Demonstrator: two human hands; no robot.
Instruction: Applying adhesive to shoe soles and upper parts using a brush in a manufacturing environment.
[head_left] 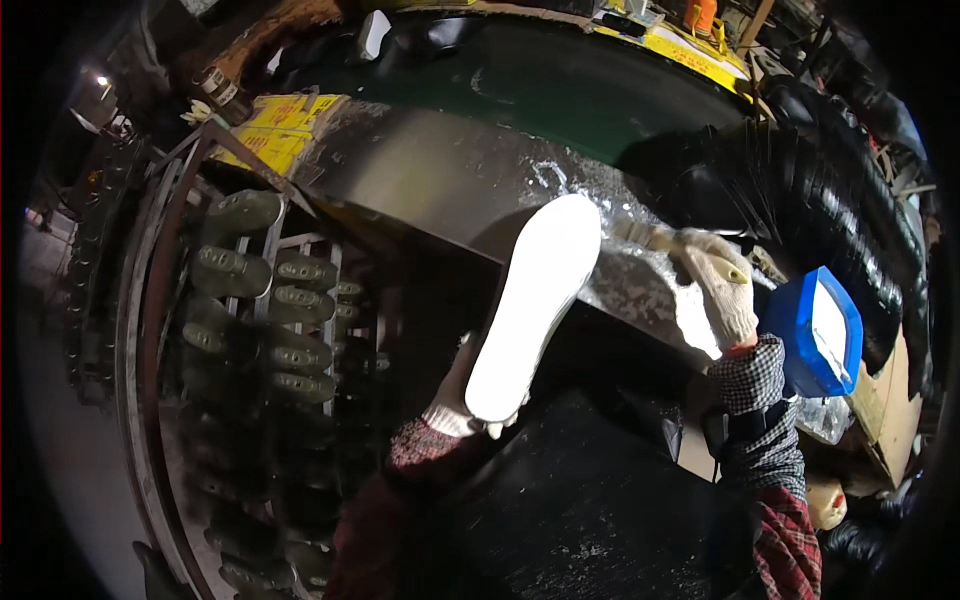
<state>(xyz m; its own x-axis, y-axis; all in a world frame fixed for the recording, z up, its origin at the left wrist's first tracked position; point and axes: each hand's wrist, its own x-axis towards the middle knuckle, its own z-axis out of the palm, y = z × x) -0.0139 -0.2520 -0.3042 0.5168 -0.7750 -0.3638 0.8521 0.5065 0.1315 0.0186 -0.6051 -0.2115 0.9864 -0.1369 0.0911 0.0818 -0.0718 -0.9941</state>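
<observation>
My left hand, in a white knit glove, holds a white shoe sole upright by its lower end, sole face toward me. The sole's top reaches over the edge of a grey metal work surface. My right hand, also gloved, grips the handle of a small brush whose tip lies on the glue-smeared edge of that surface, just right of the sole's top.
A blue tub with a white inside stands right of my right wrist. A curved rack carrying several dark green shoe lasts fills the left. A black ribbed hose runs at upper right; yellow boxes sit behind.
</observation>
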